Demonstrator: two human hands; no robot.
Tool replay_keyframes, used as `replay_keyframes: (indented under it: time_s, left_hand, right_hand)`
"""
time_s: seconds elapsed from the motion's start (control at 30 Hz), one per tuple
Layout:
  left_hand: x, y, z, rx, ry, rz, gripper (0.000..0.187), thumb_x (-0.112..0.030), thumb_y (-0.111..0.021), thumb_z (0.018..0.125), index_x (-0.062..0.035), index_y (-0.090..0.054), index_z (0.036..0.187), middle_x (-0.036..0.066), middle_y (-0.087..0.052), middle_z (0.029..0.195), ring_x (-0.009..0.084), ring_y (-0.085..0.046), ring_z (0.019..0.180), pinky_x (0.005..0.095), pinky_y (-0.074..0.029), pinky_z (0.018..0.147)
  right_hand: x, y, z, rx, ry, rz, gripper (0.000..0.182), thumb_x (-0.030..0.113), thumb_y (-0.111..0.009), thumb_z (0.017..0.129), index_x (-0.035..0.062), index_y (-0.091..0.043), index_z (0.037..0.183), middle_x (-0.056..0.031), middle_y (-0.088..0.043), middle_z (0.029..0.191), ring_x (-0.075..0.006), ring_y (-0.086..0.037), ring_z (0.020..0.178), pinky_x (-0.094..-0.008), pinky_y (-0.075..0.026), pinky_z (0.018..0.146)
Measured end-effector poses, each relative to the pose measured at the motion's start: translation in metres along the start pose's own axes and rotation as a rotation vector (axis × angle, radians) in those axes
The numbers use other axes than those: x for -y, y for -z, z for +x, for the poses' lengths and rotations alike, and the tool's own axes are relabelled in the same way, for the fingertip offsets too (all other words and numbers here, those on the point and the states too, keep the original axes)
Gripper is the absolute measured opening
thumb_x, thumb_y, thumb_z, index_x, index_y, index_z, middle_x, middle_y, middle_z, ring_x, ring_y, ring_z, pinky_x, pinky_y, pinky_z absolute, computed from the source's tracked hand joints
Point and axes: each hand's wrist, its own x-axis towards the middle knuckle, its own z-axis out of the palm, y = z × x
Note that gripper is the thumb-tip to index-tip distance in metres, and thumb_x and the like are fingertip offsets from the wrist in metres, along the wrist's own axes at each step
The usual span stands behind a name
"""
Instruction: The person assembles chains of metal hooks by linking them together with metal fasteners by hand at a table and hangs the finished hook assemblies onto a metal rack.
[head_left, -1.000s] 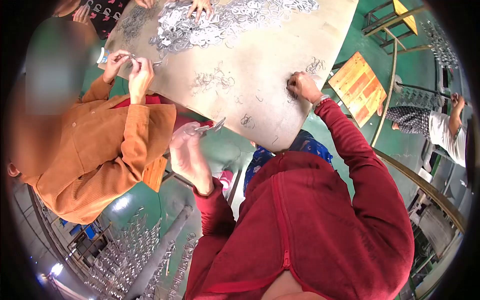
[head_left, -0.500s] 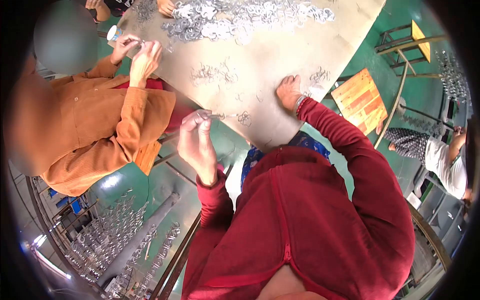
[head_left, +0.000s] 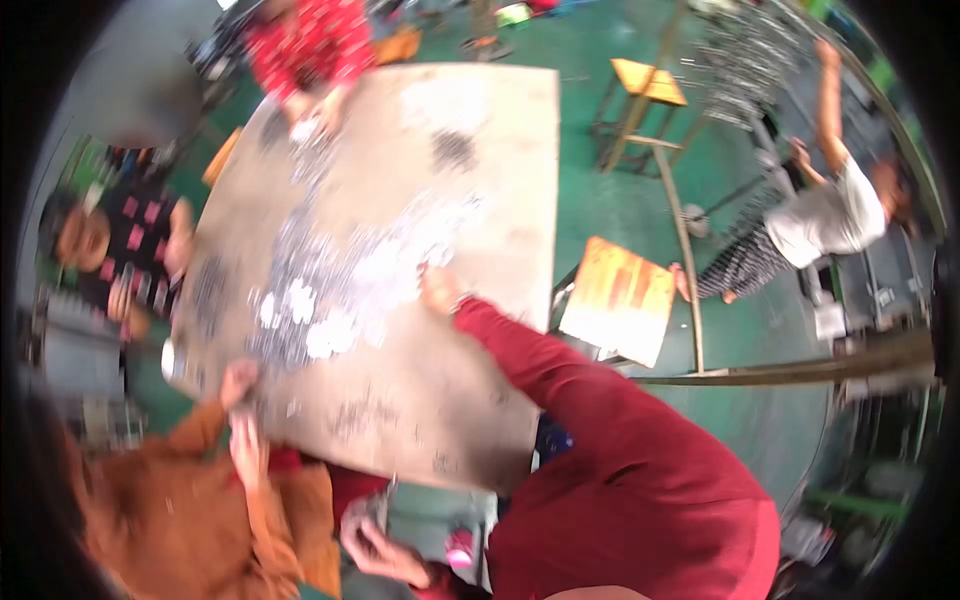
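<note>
My right hand (head_left: 440, 291) reaches across the table to the near right edge of a heap of small shiny metal pieces (head_left: 330, 285). It touches or hovers over them; its fingers are smeared by motion. My left hand (head_left: 378, 548) is low, off the table's near edge, with thumb and fingers curled together. Something thin and greyish shows at its fingertips, too blurred to name. Thin dark wire-like pieces (head_left: 362, 415) lie scattered on the near part of the brown table top (head_left: 480, 385).
A co-worker in an orange jacket (head_left: 180, 520) sits close on my left, hands over the table edge. Others sit at the left and far side. A white cup (head_left: 170, 358) stands at the left edge. Wooden stools (head_left: 620, 300) and a rail (head_left: 690, 300) are on the right.
The view has swung up and over the table. My right hand has moved from the near table top out to the metal heap. My left hand has dropped lower, away from the table.
</note>
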Motion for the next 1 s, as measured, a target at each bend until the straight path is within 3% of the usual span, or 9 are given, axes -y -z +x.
replay_keyframes:
  time_s: [0.03,0.1,0.43,0.57,0.6,0.63,0.67,0.7,1.0]
  left_hand:
    - [0.002,-0.002,0.003,0.016,-0.024,0.005,0.010,-0.005,-0.049,0.091,0.0031,-0.054,0.091,0.012,-0.058,0.084,0.0200,-0.055,0.076,0.0345,-0.045,0.080]
    - [-0.004,-0.008,0.007,0.035,-0.043,-0.008,0.014,-0.012,-0.050,0.094,0.0019,-0.051,0.096,0.011,-0.056,0.088,0.0187,-0.054,0.077,0.0315,-0.045,0.079]
    - [-0.007,-0.043,0.041,0.181,-0.185,-0.243,0.006,-0.005,-0.052,0.090,0.0005,-0.049,0.090,0.015,-0.057,0.088,0.0225,-0.054,0.084,0.0350,-0.044,0.080]
    - [-0.011,-0.065,0.052,0.285,0.020,-0.103,0.010,0.004,-0.052,0.084,0.0039,-0.062,0.086,0.011,-0.063,0.086,0.0191,-0.058,0.082,0.0324,-0.046,0.079]
    - [-0.019,-0.071,0.059,0.339,0.074,0.013,0.010,0.000,-0.055,0.084,0.0036,-0.063,0.089,0.011,-0.065,0.090,0.0183,-0.060,0.085,0.0311,-0.046,0.080]
    - [-0.027,-0.075,0.066,0.416,0.092,0.045,0.010,-0.003,-0.058,0.085,0.0039,-0.062,0.090,0.010,-0.065,0.089,0.0167,-0.060,0.085,0.0288,-0.046,0.079]
    - [-0.018,-0.087,0.073,0.431,-0.045,-0.145,0.011,-0.004,-0.058,0.085,0.0031,-0.062,0.092,0.010,-0.065,0.088,0.0161,-0.060,0.084,0.0276,-0.046,0.078]
    - [-0.006,-0.096,0.084,0.471,-0.142,-0.161,0.011,-0.004,-0.059,0.084,0.0024,-0.062,0.093,0.010,-0.065,0.088,0.0152,-0.060,0.082,0.0266,-0.046,0.077]
    - [-0.041,-0.128,0.097,0.622,-0.419,-0.266,0.008,-0.006,-0.061,0.084,-0.0004,-0.062,0.090,0.008,-0.066,0.077,0.0112,-0.060,0.068,0.0249,-0.047,0.062]
  right_hand:
    - [-0.056,-0.084,0.037,0.154,-0.234,-0.045,0.023,0.006,-0.055,0.075,-0.0017,-0.060,0.096,-0.0247,-0.063,0.079,-0.0377,-0.063,0.079,-0.0464,-0.051,0.068]
    - [0.004,-0.001,0.023,0.107,-0.370,0.050,0.030,0.007,-0.057,0.073,-0.0036,-0.055,0.100,-0.0252,-0.063,0.083,-0.0394,-0.062,0.081,-0.0467,-0.050,0.070]
    - [0.009,0.039,-0.004,-0.034,-0.257,0.152,0.024,0.003,-0.059,0.070,-0.0011,-0.057,0.093,-0.0236,-0.063,0.083,-0.0395,-0.062,0.080,-0.0438,-0.050,0.069]
    - [0.062,0.117,-0.029,0.106,0.012,0.242,0.022,0.012,-0.059,0.074,0.0038,-0.065,0.093,-0.0144,-0.066,0.089,-0.0265,-0.062,0.082,-0.0362,-0.049,0.075]
    - [0.065,0.131,-0.031,-0.044,0.563,-0.007,0.023,0.020,-0.055,0.082,0.0046,-0.064,0.096,-0.0117,-0.066,0.097,-0.0250,-0.061,0.087,-0.0356,-0.048,0.079]
    - [0.121,0.181,-0.041,0.241,0.531,-0.190,0.030,0.026,-0.052,0.086,0.0035,-0.063,0.102,-0.0104,-0.065,0.104,-0.0233,-0.061,0.089,-0.0368,-0.048,0.081]
    - [0.140,0.197,-0.047,0.302,0.251,0.679,0.028,0.021,-0.058,0.084,0.0005,-0.065,0.102,-0.0077,-0.067,0.097,-0.0189,-0.062,0.081,-0.0318,-0.049,0.075]
    - [0.182,0.214,-0.047,0.246,0.014,0.685,0.023,0.011,-0.064,0.081,-0.0033,-0.066,0.099,-0.0074,-0.068,0.087,-0.0135,-0.061,0.074,-0.0253,-0.049,0.070]
    - [0.254,0.266,-0.094,-0.042,-0.051,0.859,0.019,0.000,-0.067,0.077,-0.0018,-0.067,0.096,-0.0062,-0.068,0.081,-0.0084,-0.060,0.070,-0.0202,-0.048,0.061]
